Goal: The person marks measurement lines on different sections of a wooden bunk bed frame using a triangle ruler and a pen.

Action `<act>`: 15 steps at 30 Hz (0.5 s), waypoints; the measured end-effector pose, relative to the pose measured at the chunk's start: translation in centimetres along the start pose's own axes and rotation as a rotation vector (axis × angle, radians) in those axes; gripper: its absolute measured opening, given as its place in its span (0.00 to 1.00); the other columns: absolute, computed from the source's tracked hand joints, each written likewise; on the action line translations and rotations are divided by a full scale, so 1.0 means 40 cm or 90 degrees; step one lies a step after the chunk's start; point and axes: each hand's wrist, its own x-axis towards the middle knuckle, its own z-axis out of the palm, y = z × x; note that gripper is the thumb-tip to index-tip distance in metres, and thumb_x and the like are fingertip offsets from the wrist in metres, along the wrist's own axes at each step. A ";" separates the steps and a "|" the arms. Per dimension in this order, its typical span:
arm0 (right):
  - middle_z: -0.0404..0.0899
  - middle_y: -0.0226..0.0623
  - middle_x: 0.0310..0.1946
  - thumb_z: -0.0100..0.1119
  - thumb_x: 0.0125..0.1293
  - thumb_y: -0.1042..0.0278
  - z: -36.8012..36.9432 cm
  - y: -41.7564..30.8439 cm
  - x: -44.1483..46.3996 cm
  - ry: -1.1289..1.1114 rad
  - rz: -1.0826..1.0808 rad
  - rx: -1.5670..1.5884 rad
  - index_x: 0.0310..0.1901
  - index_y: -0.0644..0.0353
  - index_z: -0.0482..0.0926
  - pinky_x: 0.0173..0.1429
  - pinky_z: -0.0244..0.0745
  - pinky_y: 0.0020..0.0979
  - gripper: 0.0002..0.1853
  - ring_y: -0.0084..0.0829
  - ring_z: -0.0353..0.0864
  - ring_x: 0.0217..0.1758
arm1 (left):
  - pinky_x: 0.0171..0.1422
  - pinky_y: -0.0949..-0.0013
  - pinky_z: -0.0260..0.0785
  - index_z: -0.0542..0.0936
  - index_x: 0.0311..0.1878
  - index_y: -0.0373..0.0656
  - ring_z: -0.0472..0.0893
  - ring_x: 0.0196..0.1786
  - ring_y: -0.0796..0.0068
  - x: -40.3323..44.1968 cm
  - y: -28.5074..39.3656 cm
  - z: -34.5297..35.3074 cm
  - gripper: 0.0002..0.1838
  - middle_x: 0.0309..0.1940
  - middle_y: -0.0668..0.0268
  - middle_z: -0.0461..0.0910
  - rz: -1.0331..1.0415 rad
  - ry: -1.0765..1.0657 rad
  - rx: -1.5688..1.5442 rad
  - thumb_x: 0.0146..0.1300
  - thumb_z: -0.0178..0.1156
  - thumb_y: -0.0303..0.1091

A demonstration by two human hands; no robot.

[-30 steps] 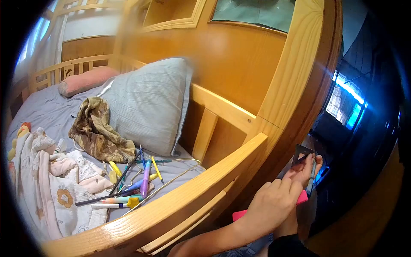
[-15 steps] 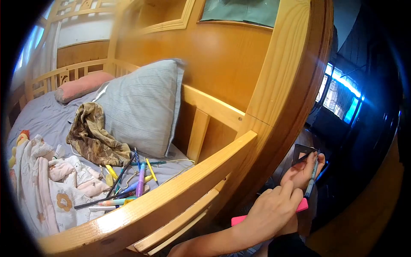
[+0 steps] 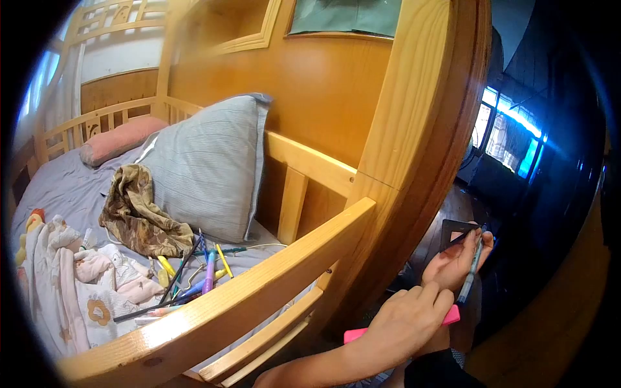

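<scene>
My left hand (image 3: pixel 407 317), back facing up and fingers curled, is closed over a pink bar-shaped thing (image 3: pixel 451 315) whose ends stick out on both sides. It lies across my right wrist. Just beyond it, my right hand (image 3: pixel 456 258) has its palm partly turned up. Its fingertips pinch a dark, flat triangular piece (image 3: pixel 456 231) with a light patch inside, possibly a set square. A slim teal pen (image 3: pixel 473 270) with a dark end runs down along the fingers of the same hand. Part of the pink thing is hidden under my left hand.
A wooden bed rail (image 3: pixel 226 291) and a thick post (image 3: pixel 401 123) stand left of my hands. On the mattress lie several pens and pencils (image 3: pixel 208 271), a camouflage cloth (image 3: pixel 139 213), a grey pillow (image 3: pixel 207 168), a pink bolster (image 3: pixel 123 139) and a patterned blanket (image 3: pixel 84 278).
The view has shifted slightly, so the bed and post sit further left. The rail now covers more of the pens. Both hands keep nearly the same pose and hold.
</scene>
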 end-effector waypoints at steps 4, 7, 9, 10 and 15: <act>0.76 0.32 0.42 0.53 0.68 0.73 0.004 -0.002 0.002 0.018 -0.013 0.006 0.50 0.53 0.68 0.55 0.70 0.25 0.11 0.22 0.75 0.48 | 0.37 0.68 0.71 0.72 0.42 0.40 0.78 0.35 0.67 0.000 0.003 -0.009 0.11 0.31 0.63 0.71 -0.010 -0.020 0.008 0.54 0.55 0.30; 0.76 0.32 0.43 0.53 0.68 0.73 0.001 -0.002 0.001 0.011 -0.009 0.002 0.50 0.53 0.68 0.56 0.70 0.25 0.11 0.22 0.75 0.48 | 0.37 0.67 0.70 0.72 0.43 0.40 0.78 0.35 0.67 0.001 0.001 -0.012 0.11 0.31 0.63 0.71 -0.009 -0.027 -0.005 0.55 0.55 0.30; 0.76 0.32 0.43 0.53 0.68 0.73 -0.001 -0.002 0.000 0.003 -0.009 0.000 0.50 0.53 0.68 0.56 0.70 0.26 0.11 0.22 0.75 0.49 | 0.37 0.67 0.70 0.72 0.43 0.40 0.78 0.35 0.67 0.001 0.001 -0.011 0.11 0.31 0.63 0.71 -0.006 -0.026 -0.016 0.56 0.54 0.30; 0.76 0.32 0.43 0.53 0.68 0.73 0.001 -0.001 -0.002 0.007 -0.008 0.005 0.50 0.53 0.68 0.56 0.69 0.25 0.11 0.22 0.75 0.49 | 0.37 0.67 0.70 0.72 0.43 0.40 0.78 0.35 0.67 0.000 0.002 -0.010 0.11 0.31 0.64 0.71 -0.006 -0.024 -0.014 0.56 0.54 0.30; 0.76 0.33 0.43 0.53 0.68 0.73 0.011 -0.001 -0.010 -0.001 -0.011 0.004 0.49 0.54 0.68 0.55 0.69 0.24 0.10 0.21 0.75 0.47 | 0.38 0.68 0.71 0.72 0.44 0.40 0.78 0.35 0.67 -0.001 0.004 -0.017 0.12 0.31 0.64 0.72 -0.008 -0.025 -0.010 0.56 0.54 0.30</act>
